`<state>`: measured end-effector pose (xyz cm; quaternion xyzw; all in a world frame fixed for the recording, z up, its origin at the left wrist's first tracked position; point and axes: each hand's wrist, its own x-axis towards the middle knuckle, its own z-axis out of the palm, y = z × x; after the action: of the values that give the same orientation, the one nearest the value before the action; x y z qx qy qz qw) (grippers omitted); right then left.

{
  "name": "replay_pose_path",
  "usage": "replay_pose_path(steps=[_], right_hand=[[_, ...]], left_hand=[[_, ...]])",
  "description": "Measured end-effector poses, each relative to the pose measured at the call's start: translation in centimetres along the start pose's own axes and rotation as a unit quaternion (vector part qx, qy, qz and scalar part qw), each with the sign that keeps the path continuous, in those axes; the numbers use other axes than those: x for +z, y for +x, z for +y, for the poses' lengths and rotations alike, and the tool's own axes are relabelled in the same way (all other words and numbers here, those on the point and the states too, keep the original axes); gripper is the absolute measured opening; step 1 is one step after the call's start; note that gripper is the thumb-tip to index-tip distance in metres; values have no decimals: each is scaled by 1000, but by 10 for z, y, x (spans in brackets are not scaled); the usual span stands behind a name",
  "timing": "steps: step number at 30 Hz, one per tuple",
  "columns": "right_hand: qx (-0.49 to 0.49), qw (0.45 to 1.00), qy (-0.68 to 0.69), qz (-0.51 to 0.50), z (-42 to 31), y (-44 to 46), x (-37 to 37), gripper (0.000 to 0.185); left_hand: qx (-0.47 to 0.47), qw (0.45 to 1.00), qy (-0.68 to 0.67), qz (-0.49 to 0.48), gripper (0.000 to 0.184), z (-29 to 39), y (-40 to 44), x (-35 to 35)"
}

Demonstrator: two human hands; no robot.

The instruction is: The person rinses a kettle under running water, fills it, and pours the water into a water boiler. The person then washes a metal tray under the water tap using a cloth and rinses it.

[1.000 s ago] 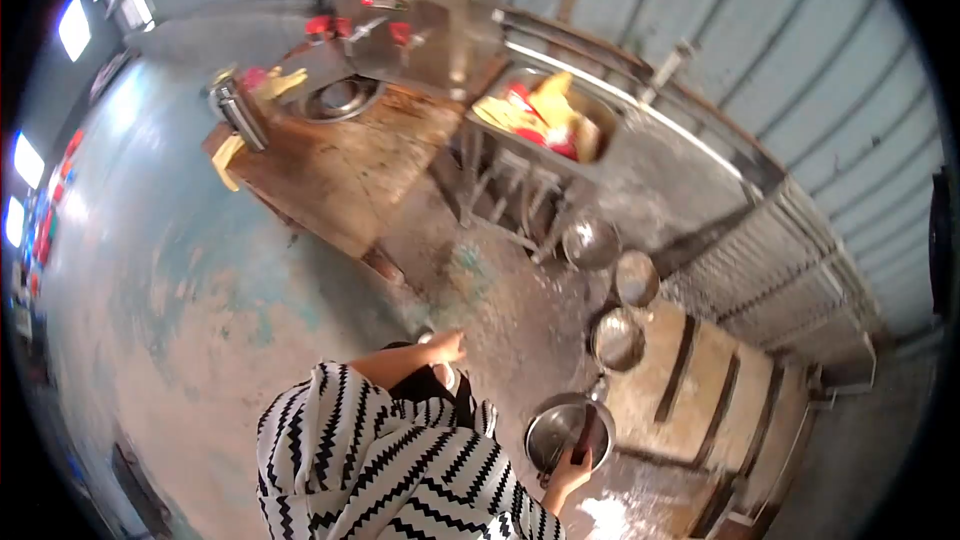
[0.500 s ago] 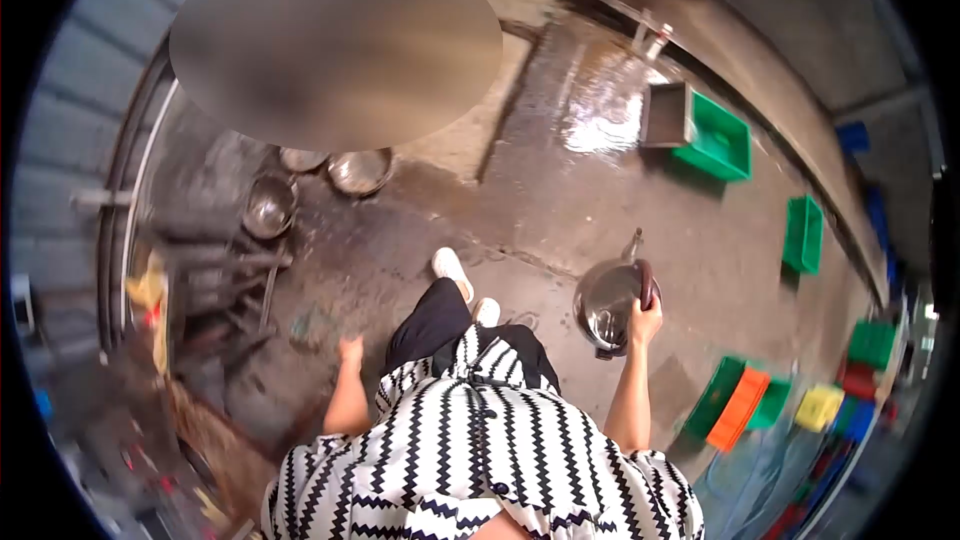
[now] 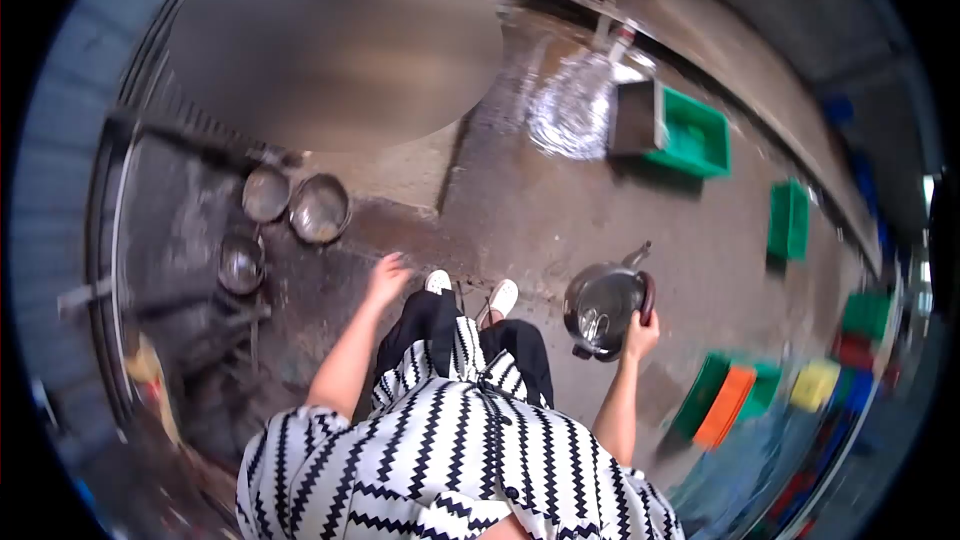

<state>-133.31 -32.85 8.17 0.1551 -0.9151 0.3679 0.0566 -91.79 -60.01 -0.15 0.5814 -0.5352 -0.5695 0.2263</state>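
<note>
My right hand is closed around the dark handle of a metal kettle. The kettle hangs at my right side above the floor, its spout facing away from me. Its top is uncovered, and a looped metal coil shows inside. My left hand is held out in front of my left leg, holding nothing, with its fingers loosely apart and slightly blurred. Closest to that hand is a round metal bowl on the floor, well out of its reach.
Two more metal bowls stand at left. A green crate sits beside a metal box near a wet patch. Another green crate is at right; nearer, an orange crate rests on a green one.
My left hand has swung forward and up. My feet have changed places in a step, and the bowls appear nearer. The kettle stays in my right hand.
</note>
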Motion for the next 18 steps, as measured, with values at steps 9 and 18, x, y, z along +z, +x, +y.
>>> replay_pose_path(steps=[9, 18], right_hand=[[-36, 896, 246, -367, -71, -78, 102, 38], [-451, 565, 244, -646, -294, -210, 119, 61]], left_hand=[[196, 935, -99, -279, 52, 65, -131, 146], [272, 853, -280, 347, 40, 47, -65, 23]])
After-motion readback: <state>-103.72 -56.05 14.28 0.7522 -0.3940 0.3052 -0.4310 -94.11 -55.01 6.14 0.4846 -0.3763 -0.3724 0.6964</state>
